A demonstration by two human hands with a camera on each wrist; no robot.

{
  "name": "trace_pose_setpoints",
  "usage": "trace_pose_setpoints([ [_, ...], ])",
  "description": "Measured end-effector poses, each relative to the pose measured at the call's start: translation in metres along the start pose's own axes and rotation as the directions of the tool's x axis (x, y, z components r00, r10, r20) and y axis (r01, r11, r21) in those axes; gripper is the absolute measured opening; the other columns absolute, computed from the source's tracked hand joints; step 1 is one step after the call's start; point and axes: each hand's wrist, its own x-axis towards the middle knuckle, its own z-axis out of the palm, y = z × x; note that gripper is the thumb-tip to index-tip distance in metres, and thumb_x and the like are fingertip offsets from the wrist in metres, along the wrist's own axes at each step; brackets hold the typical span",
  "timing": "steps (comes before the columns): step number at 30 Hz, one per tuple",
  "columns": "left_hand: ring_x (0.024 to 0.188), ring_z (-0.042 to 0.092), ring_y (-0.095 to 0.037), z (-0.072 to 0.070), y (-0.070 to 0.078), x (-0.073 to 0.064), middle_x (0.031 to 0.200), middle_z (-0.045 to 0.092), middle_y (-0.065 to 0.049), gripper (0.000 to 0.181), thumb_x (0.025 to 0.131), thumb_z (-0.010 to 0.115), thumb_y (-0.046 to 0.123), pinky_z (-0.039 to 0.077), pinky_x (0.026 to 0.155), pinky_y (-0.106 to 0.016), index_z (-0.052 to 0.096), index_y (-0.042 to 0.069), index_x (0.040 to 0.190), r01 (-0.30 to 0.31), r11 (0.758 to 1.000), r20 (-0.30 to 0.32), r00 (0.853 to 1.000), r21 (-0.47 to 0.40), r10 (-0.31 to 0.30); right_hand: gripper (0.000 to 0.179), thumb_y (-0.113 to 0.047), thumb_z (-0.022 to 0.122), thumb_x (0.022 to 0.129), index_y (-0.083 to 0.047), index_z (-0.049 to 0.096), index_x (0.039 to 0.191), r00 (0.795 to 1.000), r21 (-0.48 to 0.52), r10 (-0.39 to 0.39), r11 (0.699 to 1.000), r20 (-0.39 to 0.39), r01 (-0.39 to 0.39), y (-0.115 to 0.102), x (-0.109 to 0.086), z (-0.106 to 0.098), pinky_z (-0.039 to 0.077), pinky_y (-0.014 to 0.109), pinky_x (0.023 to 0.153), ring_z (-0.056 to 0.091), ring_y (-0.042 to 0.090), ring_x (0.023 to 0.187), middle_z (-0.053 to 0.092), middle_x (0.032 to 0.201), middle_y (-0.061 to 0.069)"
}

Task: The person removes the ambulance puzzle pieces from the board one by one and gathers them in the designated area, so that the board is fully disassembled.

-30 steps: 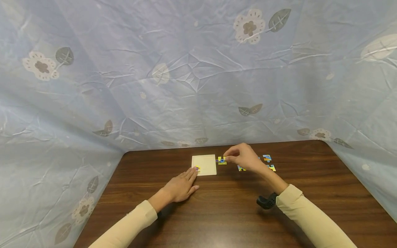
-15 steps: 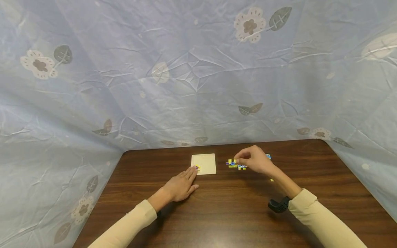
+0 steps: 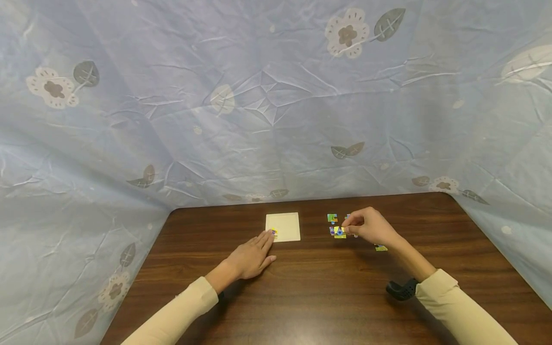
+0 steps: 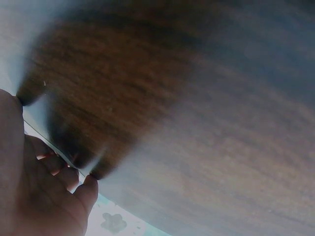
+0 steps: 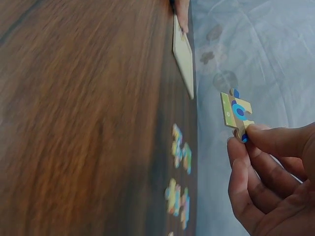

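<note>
My right hand (image 3: 368, 227) pinches a jigsaw puzzle piece (image 5: 237, 115) between thumb and fingertips, raised over the table's right half. The piece is yellow and green with a blue ring. A square cream puzzle tray (image 3: 286, 223) lies flat near the table's far edge. In its front left corner sits a small yellow and purple puzzle piece (image 3: 274, 232), partly covered by fingertips. My left hand (image 3: 250, 256) lies palm down with straight fingers, their tips on that corner. Below the held piece in the right wrist view, several loose puzzle pieces (image 5: 176, 147) lie on the table.
A green and blue puzzle piece (image 3: 332, 218) lies right of the tray, and a yellow-green one (image 3: 380, 247) rests under the right forearm. The dark wooden table (image 3: 302, 292) ends at a pale blue floral curtain (image 3: 276, 96). A black device (image 3: 402, 290) hangs at the right wrist.
The right hand has moved right, away from the tray, carrying the pinched puzzle piece over the loose ones. A piece lying below has come into view. The left hand has stayed in place.
</note>
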Motion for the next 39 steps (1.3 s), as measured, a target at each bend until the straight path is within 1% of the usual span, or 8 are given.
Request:
trace_pose_setpoints([
  [3,0.164,0.024,-0.031,0.000,0.000,0.000,0.176,0.020,-0.017,0.072,0.115,0.030,0.050,0.033,0.132,-0.046,0.022,0.001,0.167,-0.004,1.000,0.000,1.000,-0.004,0.004,0.007,-0.008,0.076,0.095,-0.006,0.080,0.100,0.999,0.011,0.036,0.999,-0.001,-0.036,0.010,-0.006,-0.004,0.056,0.027,0.064,0.074,0.032,0.086,0.081,0.095,0.012],
  [6,0.164,0.024,-0.030,0.000,0.001,0.000,0.176,0.019,-0.017,0.072,0.115,0.029,0.051,0.033,0.132,-0.046,0.021,0.001,0.167,-0.003,1.000,0.001,1.000,-0.003,0.003,0.007,-0.008,0.075,0.096,-0.005,0.080,0.100,0.998,0.009,0.063,0.998,0.004,-0.063,0.019,-0.012,-0.006,0.057,0.029,0.066,0.075,0.029,0.087,0.081,0.096,0.011],
  [10,0.165,0.022,-0.029,0.000,0.001,0.000,0.177,0.017,-0.016,0.073,0.115,0.025,0.052,0.031,0.133,-0.044,0.019,0.002,0.168,0.007,1.000,0.006,1.000,0.010,-0.007,0.007,-0.008,0.074,0.097,-0.004,0.079,0.100,0.997,-0.002,0.080,0.997,0.002,-0.080,0.032,-0.017,-0.008,0.058,0.030,0.068,0.076,0.023,0.087,0.081,0.095,0.009],
  [12,0.165,0.022,-0.029,0.000,0.000,0.001,0.177,0.017,-0.016,0.073,0.115,0.024,0.053,0.031,0.133,-0.044,0.018,0.002,0.168,0.007,1.000,0.004,1.000,0.008,-0.007,0.008,-0.009,0.074,0.097,-0.005,0.079,0.100,0.996,-0.009,0.090,0.996,0.000,-0.090,0.037,-0.019,-0.009,0.057,0.029,0.066,0.076,0.021,0.085,0.081,0.094,0.008],
  [18,0.164,0.024,-0.030,0.001,0.000,0.001,0.176,0.020,-0.016,0.072,0.115,0.029,0.050,0.033,0.131,-0.046,0.021,0.002,0.167,0.002,1.000,-0.004,1.000,-0.002,-0.002,0.009,-0.010,0.074,0.097,-0.005,0.080,0.100,0.993,-0.057,0.115,0.992,0.000,-0.115,0.048,-0.023,-0.008,0.054,0.029,0.063,0.073,0.017,0.080,0.081,0.092,0.006],
  [26,0.165,0.020,-0.028,0.002,0.000,0.001,0.177,0.015,-0.014,0.074,0.114,0.023,0.054,0.031,0.133,-0.045,0.017,0.004,0.168,0.012,1.000,0.010,1.000,-0.003,-0.012,0.006,-0.008,0.075,0.095,-0.006,0.080,0.097,0.992,-0.091,0.126,0.988,0.011,-0.124,0.051,-0.027,-0.007,0.055,0.030,0.065,0.072,0.016,0.078,0.080,0.088,0.004],
  [32,0.165,0.020,-0.028,0.002,-0.001,0.002,0.177,0.016,-0.014,0.074,0.114,0.024,0.054,0.030,0.133,-0.044,0.017,0.004,0.168,0.010,1.000,0.001,1.000,0.000,-0.010,0.007,-0.007,0.075,0.095,-0.007,0.082,0.094,0.993,-0.129,0.116,0.985,0.024,-0.112,0.053,-0.023,-0.007,0.056,0.031,0.066,0.072,0.015,0.078,0.081,0.088,0.003],
  [39,0.165,0.020,-0.028,0.001,0.000,0.001,0.177,0.015,-0.014,0.074,0.114,0.023,0.054,0.030,0.133,-0.044,0.018,0.003,0.168,0.005,1.000,0.007,1.000,0.009,-0.005,0.011,-0.006,0.074,0.094,-0.010,0.083,0.090,0.994,-0.194,0.107,0.976,0.009,-0.103,0.050,-0.018,-0.004,0.050,0.029,0.060,0.063,0.013,0.071,0.080,0.085,0.001],
])
